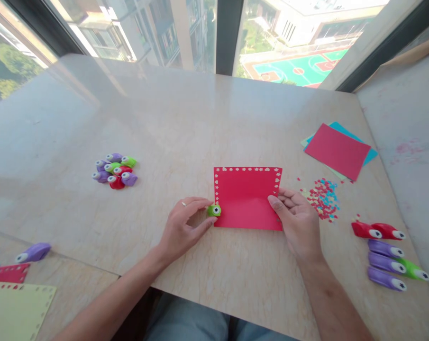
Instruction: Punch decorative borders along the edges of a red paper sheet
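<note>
A red sheet of paper is in front of me, with small shapes punched along its top edge and partly down both sides. My left hand holds a small green craft punch between thumb and fingers, set on the sheet's left edge below the last punched hole. On the right side, my right hand grips the paper, thumb on top and fingers curled at the edge. The punch's white top with a dark star faces up.
Colored confetti lies right of the sheet, below stacked colored paper. Several punches sit at far right, a punch cluster at left. A purple punch and punched yellow paper lie lower left. Windows border the back.
</note>
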Action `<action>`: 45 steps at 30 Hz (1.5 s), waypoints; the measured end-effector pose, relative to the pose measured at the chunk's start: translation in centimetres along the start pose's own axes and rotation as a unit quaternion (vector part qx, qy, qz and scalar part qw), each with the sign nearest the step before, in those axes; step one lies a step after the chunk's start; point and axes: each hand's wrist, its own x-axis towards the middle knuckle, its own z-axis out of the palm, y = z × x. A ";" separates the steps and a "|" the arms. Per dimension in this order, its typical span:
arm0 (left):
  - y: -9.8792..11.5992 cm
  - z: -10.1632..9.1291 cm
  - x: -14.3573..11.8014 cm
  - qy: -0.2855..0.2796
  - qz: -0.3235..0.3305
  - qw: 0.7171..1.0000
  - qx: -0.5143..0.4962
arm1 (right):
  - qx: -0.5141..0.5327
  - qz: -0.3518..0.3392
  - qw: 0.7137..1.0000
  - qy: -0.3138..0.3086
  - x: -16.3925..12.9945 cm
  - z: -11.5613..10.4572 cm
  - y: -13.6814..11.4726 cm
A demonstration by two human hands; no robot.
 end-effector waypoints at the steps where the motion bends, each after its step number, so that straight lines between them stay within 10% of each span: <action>1: 0.0 0.0 0.0 -0.001 0.000 1.000 0.002 | -0.003 -0.002 1.000 0.001 0.0 0.0 0.0; 25: -0.2 0.1 0.0 -0.011 0.021 1.000 0.005 | -0.031 -0.041 0.998 -0.024 -0.1 0.5 -0.5; 36: 0.5 -0.2 -0.1 0.111 -0.101 0.984 -0.094 | -0.041 -0.063 0.997 -0.035 -0.1 0.8 -0.2; 45: 0.1 -1.6 1.7 -0.066 -0.188 0.972 -0.123 | -0.038 -0.086 0.994 -0.054 0.3 0.8 0.4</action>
